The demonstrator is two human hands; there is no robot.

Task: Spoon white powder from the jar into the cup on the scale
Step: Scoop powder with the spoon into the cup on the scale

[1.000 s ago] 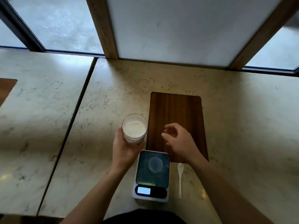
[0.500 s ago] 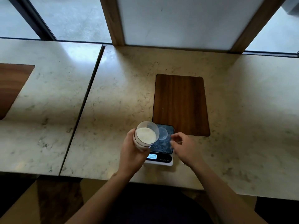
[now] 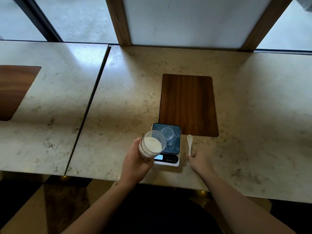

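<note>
left hand (image 3: 135, 163) fingers wrap one tilted powder jar (image 3: 151, 146); right hand (image 3: 199, 160) fingers touch one white spoon (image 3: 189, 142), grip unclear.

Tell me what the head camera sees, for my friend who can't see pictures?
A person's left hand holds a tilted jar of white powder beside a small scale with a clear cup on it. The right hand touches the handle end of a white spoon lying on the marble counter.

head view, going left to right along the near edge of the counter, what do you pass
left hand holding the jar → scale with the clear cup on it → white spoon → right hand at the spoon's handle end
</note>
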